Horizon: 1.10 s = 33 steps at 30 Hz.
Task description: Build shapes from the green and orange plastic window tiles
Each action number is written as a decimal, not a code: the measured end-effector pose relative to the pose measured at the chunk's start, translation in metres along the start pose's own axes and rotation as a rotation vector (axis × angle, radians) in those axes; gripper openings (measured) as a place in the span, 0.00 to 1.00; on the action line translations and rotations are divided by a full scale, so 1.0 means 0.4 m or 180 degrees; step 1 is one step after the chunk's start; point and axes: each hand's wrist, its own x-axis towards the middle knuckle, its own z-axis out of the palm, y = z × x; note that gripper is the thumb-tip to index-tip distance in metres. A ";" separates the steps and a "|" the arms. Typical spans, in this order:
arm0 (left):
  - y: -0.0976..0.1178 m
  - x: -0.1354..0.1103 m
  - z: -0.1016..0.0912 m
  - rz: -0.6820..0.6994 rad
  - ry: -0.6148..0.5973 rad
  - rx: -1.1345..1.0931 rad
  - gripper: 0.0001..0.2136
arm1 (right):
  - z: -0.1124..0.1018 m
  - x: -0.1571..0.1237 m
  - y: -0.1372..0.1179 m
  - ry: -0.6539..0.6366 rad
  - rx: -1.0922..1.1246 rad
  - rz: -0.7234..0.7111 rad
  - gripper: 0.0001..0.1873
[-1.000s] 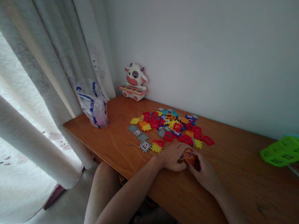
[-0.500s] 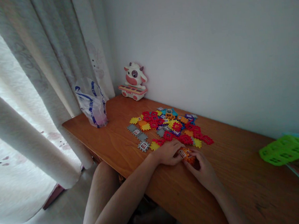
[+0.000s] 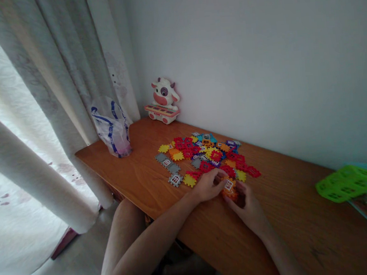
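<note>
Turned since half a second ago, your orange window block [image 3: 230, 189] is just on the near side of the interlocking-tile pile [image 3: 216, 155], grasped by your right hand [image 3: 249, 207]; your left hand [image 3: 208, 186] touches it, grip unclear.

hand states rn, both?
Left hand: fingers partly curled at the orange block; whether it grips can't be told.
Right hand: closed around the orange block's right side, holding it.

Daylight seeping through pale curtains [image 3: 53, 58], a plain wall [image 3: 244, 65] rising behind the wooden table [image 3: 290, 197], grey floor [image 3: 82, 264] below.
</note>
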 end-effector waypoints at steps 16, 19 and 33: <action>0.001 -0.015 0.009 0.0333 -0.0207 0.1003 0.16 | -0.012 0.013 0.004 0.0007 -0.0238 -0.0488 0.20; 0.005 -0.012 0.008 0.0193 -0.0335 0.0845 0.15 | -0.010 0.010 0.006 0.0038 -0.0268 -0.0387 0.21; 0.020 -0.008 -0.009 0.0339 -0.0517 0.0694 0.18 | -0.011 0.003 -0.002 -0.0083 -0.0161 -0.0135 0.27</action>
